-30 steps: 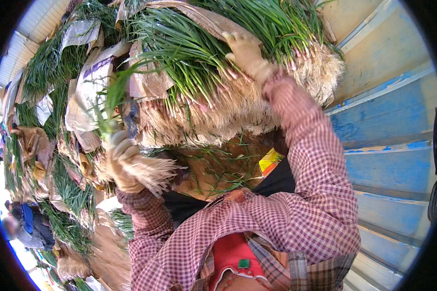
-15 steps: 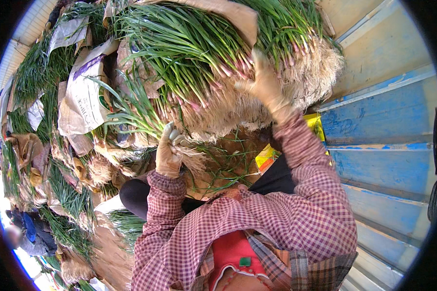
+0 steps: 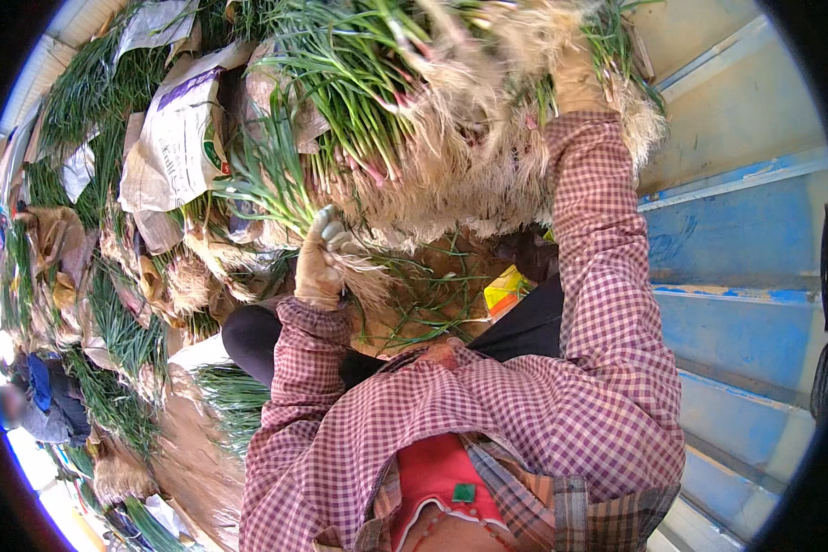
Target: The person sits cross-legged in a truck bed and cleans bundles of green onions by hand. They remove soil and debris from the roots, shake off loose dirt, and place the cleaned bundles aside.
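My left hand (image 3: 320, 262), in a pale glove, is closed around a small bunch of green onions (image 3: 294, 207). Its green leaves point up and left, and its stringy roots (image 3: 366, 279) hang out on the right of the fist. Far forward, my gloved right hand (image 3: 577, 81) reaches into a large heap of green onions (image 3: 368, 101). Blurred pale roots (image 3: 460, 69) lie over and beside its fingers, so the grip is hidden. The heap shows pinkish stems and a thick fringe of roots (image 3: 432, 207) facing me.
White printed sacks (image 3: 177, 152) lie among more onion bundles (image 3: 124, 322) on the left. A blue-and-cream metal wall (image 3: 736, 239) runs along the right. Loose leaves and a yellow packet (image 3: 506, 292) are on the ground by my knees. A person in dark clothes (image 3: 57, 405) is far left.
My right hand has moved forward and right, farther into the heap. Onions and roots there have shifted and blur. The brown sheet at the top is no longer visible there. My left hand stays nearly still.
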Tool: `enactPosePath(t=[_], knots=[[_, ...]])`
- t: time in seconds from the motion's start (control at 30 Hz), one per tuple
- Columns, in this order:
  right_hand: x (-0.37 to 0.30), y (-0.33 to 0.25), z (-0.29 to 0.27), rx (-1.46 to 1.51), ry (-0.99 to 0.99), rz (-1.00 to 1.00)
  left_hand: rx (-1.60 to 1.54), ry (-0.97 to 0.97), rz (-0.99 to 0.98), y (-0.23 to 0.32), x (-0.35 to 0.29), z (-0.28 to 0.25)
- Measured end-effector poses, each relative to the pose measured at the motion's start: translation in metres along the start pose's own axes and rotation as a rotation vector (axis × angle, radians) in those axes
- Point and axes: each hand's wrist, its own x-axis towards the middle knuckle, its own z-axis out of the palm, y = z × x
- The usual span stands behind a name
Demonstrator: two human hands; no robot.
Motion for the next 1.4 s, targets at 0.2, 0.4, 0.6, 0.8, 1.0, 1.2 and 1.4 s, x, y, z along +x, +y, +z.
enactPosePath(t=[0.2, 0.4, 0.6, 0.8, 1.0, 1.2, 1.4], knots=[[0.029, 0.127, -0.005, -0.116, 0.069, 0.087, 0.139, 0.022, 0.047, 0.003, 0.005, 0.001], [-0.036, 0.072, 0.007, -0.366, 0.303, -0.334, 0.109, 0.071, 0.046, -0.002, 0.011, -0.008], [-0.063, -0.034, 0.147, -0.168, 0.076, -0.509, 0.141, 0.076, 0.059, -0.009, 0.013, -0.015], [-0.039, -0.031, 0.206, -0.437, -0.117, -0.403, 0.093, -0.002, 0.019, -0.006, -0.007, -0.018], [-0.115, 0.011, 0.178, -0.772, -0.726, -0.553, 0.033, 0.036, 0.106, 0.017, -0.009, -0.021], [-0.025, -0.020, 0.169, -0.758, 0.017, -0.440, 0.116, 0.005, 0.051, -0.010, -0.004, -0.013], [-0.081, -0.029, 0.156, 0.076, -0.653, -0.186, 0.515, 0.085, 0.194, -0.014, 0.002, -0.027]])
